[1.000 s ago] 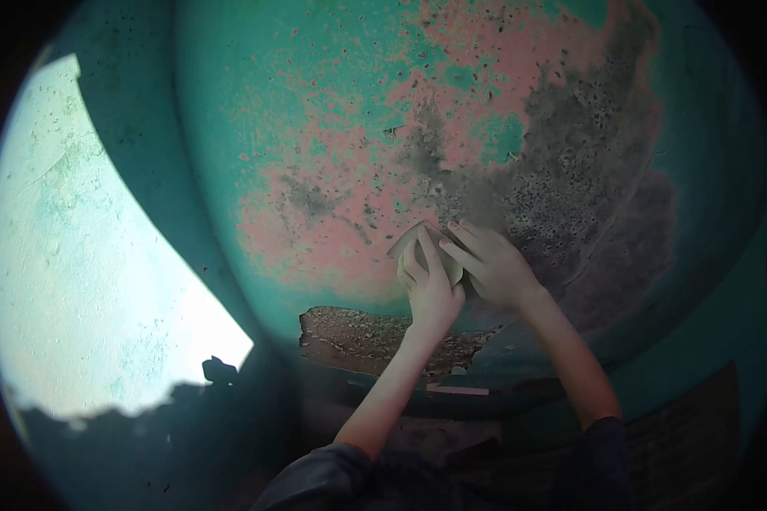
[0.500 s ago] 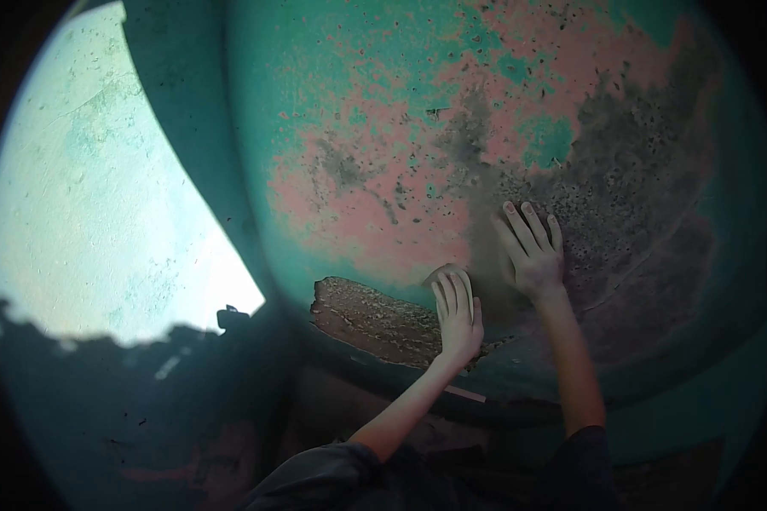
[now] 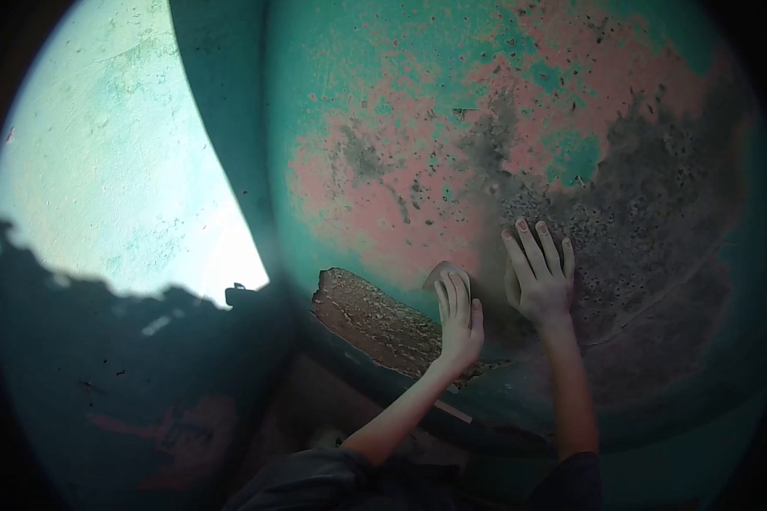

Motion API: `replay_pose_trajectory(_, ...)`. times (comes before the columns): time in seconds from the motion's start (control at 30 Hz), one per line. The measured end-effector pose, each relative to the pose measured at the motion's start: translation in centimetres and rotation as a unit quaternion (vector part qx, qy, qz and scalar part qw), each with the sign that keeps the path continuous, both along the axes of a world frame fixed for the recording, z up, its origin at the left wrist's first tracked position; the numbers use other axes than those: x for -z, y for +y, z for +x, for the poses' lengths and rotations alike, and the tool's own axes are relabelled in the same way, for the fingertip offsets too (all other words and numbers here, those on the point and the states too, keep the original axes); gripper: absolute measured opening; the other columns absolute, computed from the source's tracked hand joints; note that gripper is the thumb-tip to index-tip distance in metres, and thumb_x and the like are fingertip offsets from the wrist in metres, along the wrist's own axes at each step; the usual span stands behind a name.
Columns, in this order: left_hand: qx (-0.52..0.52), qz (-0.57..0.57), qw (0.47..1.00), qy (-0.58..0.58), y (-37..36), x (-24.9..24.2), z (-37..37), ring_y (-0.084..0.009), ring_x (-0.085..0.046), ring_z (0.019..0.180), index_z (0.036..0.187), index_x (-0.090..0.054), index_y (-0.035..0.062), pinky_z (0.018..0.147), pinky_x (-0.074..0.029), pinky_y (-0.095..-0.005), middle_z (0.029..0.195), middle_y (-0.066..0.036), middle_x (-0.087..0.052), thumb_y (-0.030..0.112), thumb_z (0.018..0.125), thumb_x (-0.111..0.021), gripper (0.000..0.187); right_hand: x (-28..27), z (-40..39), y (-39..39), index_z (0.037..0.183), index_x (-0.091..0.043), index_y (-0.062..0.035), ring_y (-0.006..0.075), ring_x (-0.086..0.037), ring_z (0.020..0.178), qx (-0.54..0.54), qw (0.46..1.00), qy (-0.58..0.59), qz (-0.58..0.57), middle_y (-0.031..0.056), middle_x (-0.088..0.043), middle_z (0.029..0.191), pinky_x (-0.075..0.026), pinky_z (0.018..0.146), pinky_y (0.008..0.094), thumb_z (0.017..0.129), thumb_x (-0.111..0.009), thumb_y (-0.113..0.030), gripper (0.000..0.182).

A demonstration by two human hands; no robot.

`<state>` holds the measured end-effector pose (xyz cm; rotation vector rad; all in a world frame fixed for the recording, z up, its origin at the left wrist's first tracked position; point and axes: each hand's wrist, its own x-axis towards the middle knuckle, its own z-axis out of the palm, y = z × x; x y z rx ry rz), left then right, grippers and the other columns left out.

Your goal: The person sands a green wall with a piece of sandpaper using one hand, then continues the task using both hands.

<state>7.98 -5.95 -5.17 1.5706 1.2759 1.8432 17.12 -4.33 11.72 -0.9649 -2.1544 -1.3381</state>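
A large curved panel (image 3: 383, 51) fills most of the view, with green paint worn through to pink and bare grey. My left hand (image 3: 458, 328) is low on it, fingers together over a grey-brown sheet that looks like sandpaper (image 3: 435, 275); the sheet's edge sticks out past the fingertips. Just left of that hand is a rough brown patch (image 3: 375, 324) with a ragged edge, partly hidden by the wrist. My right hand (image 3: 541, 277) lies flat on the bare grey area (image 3: 631, 221), fingers stretched out and slightly apart, with nothing visible in it.
Beside the panel on the left stands a green wall-like surface (image 3: 217, 111), and beyond it is a brightly lit pale area (image 3: 111, 170). Shadow covers the lower left (image 3: 102, 341). A pale strip (image 3: 452, 412) shows under the panel's lower edge.
The camera view has turned, so the panel appears further right. My right hand has shifted slightly left across the panel; my left hand stays on the sheet with little visible movement.
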Motion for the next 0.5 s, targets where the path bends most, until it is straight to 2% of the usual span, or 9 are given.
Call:
replay_pose_trajectory(0.07,-0.051,-0.009,0.998,-0.044,2.2,-1.4,-3.0,-0.0533,0.001,0.151,0.160,-0.009,-0.0028,0.123,-0.008,-0.0573,0.167,-0.028,-0.004,0.024,0.109,-0.039,0.065,0.0,0.0,0.1,0.138,-0.062,-0.0264,0.0193,-0.047,0.140,-0.009,1.000,0.000,0.006,-0.0029,-0.052,0.151,-0.027,0.119,0.0487,0.092,-0.058,-0.026,0.046)
replay_pose_trajectory(0.13,-0.067,-0.017,0.994,-0.085,4.4,-4.6,-7.8,-0.0528,0.001,0.152,0.160,-0.009,-0.0024,0.123,-0.008,-0.0570,0.167,-0.027,-0.004,0.025,0.109,-0.038,0.065,0.1,-0.1,0.2,0.136,-0.063,-0.0265,0.0191,-0.048,0.140,-0.016,1.000,0.007,0.012,-0.0033,-0.053,0.151,-0.027,0.119,0.0485,0.092,-0.059,-0.026,0.045)
replay_pose_trajectory(0.2,-0.083,-0.024,0.988,-0.125,5.0,-5.2,-8.8,-0.0523,0.000,0.152,0.160,-0.010,-0.0020,0.123,-0.007,-0.0567,0.167,-0.027,-0.004,0.025,0.110,-0.038,0.064,0.1,-0.2,0.2,0.134,-0.065,-0.0268,0.0188,-0.049,0.139,-0.021,1.000,0.015,0.018,-0.0037,-0.054,0.150,-0.028,0.118,0.0480,0.091,-0.061,-0.026,0.043)
replay_pose_trajectory(0.3,-0.119,-0.004,0.989,-0.083,4.1,-2.8,-5.8,-0.0517,-0.002,0.152,0.161,-0.013,-0.0011,0.122,-0.009,-0.0575,0.167,-0.027,-0.006,0.025,0.109,-0.039,0.063,0.0,-0.3,0.2,0.134,-0.065,-0.0274,0.0188,-0.049,0.138,-0.014,1.000,0.010,0.020,-0.0037,-0.054,0.149,-0.029,0.118,0.0476,0.091,-0.061,-0.027,0.044)
replay_pose_trajectory(0.37,-0.106,-0.027,0.993,0.048,1.6,-0.4,-3.1,-0.0510,-0.005,0.152,0.161,-0.015,0.0001,0.122,-0.012,-0.0585,0.166,-0.028,-0.008,0.025,0.109,-0.039,0.063,0.0,-0.4,0.2,0.134,-0.065,-0.0276,0.0188,-0.049,0.138,-0.016,1.000,0.009,0.021,-0.0037,-0.054,0.149,-0.029,0.118,0.0476,0.091,-0.061,-0.027,0.044)
replay_pose_trajectory(0.4,-0.142,-0.053,0.982,0.113,0.7,0.1,-3.0,-0.0502,-0.008,0.152,0.161,-0.017,0.0011,0.121,-0.016,-0.0593,0.166,-0.027,-0.010,0.024,0.108,-0.041,0.063,0.0,-0.3,0.1,0.134,-0.065,-0.0278,0.0187,-0.049,0.138,-0.015,1.000,0.009,0.022,-0.0038,-0.053,0.150,-0.028,0.118,0.0476,0.091,-0.060,-0.027,0.044)
replay_pose_trajectory(0.5,-0.142,-0.083,0.982,0.088,-0.2,-1.4,-4.4,-0.0497,-0.012,0.152,0.161,-0.017,0.0013,0.120,-0.018,-0.0583,0.166,-0.025,-0.013,0.024,0.108,-0.041,0.062,0.1,-0.2,0.2,0.135,-0.064,-0.0280,0.0186,-0.048,0.138,-0.013,1.000,0.007,0.022,-0.0038,-0.053,0.150,-0.029,0.118,0.0477,0.091,-0.060,-0.027,0.045)
